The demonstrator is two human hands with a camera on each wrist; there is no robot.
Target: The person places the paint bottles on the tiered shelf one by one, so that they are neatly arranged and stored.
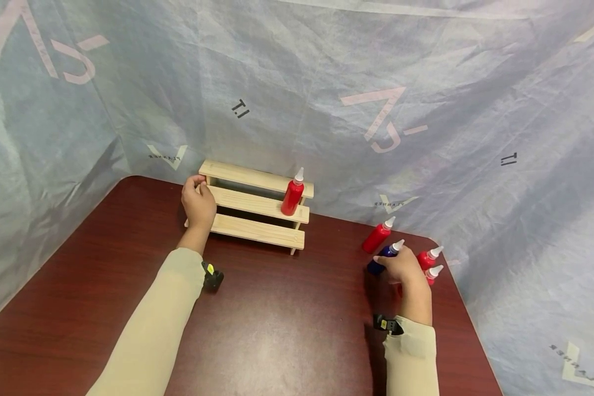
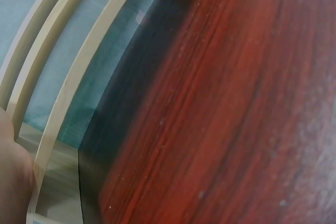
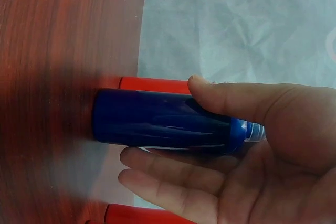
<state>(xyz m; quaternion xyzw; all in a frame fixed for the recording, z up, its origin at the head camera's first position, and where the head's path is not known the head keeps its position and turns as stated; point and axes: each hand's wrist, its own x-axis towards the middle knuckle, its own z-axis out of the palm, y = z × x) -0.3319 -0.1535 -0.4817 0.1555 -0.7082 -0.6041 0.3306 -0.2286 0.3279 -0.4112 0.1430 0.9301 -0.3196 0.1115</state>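
A three-tier wooden display rack (image 1: 257, 204) stands at the back of the table. My left hand (image 1: 199, 206) grips its left end, fingers curled by the upper tiers; the left wrist view catches only part of that hand (image 2: 16, 174) beside the slats. On the middle tier, toward the right, a red squeeze bottle (image 1: 292, 198) with a white nozzle stands upright. At the table's right, my right hand (image 1: 405, 268) holds a blue squeeze bottle (image 3: 163, 119) between thumb and fingers. The palm covers part of its nozzle end in the right wrist view.
Another red bottle (image 1: 377, 237) stands just behind the blue one. More red bottles (image 1: 427, 259) are right of my right hand, partly hidden by it. A grey-blue fabric sheet (image 1: 277, 82) hangs behind the dark red-brown wooden table (image 1: 277, 308).
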